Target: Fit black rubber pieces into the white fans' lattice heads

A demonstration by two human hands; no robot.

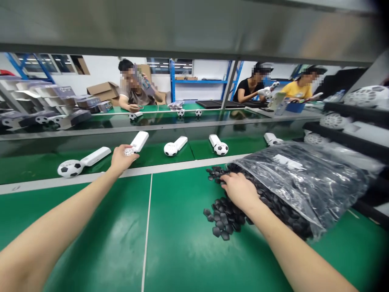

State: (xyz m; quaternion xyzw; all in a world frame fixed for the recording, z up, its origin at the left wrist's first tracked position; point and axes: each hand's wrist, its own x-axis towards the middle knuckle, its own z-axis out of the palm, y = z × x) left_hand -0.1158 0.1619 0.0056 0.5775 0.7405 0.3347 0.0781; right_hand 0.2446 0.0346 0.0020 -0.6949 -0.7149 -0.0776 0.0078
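Note:
My left hand (123, 159) is closed around the round, slotted head of a white handled device (140, 141) over the edge of the green belt. Its white handle points up and away. My right hand (240, 187) reaches into loose black pieces (225, 215) at the mouth of a clear plastic bag (306, 178); its fingertips are among the pieces, and what they grip, if anything, is hidden. To the left of my left hand lies another white device with a football-patterned head (69, 168).
More football-headed devices (171, 149) lie along the green belt (194, 150). Stacked black trays (358, 142) with white parts stand at the right. Open boxes (57, 95) pile up at the far left. Three people sit beyond the belt. A metal shelf (182, 28) hangs overhead.

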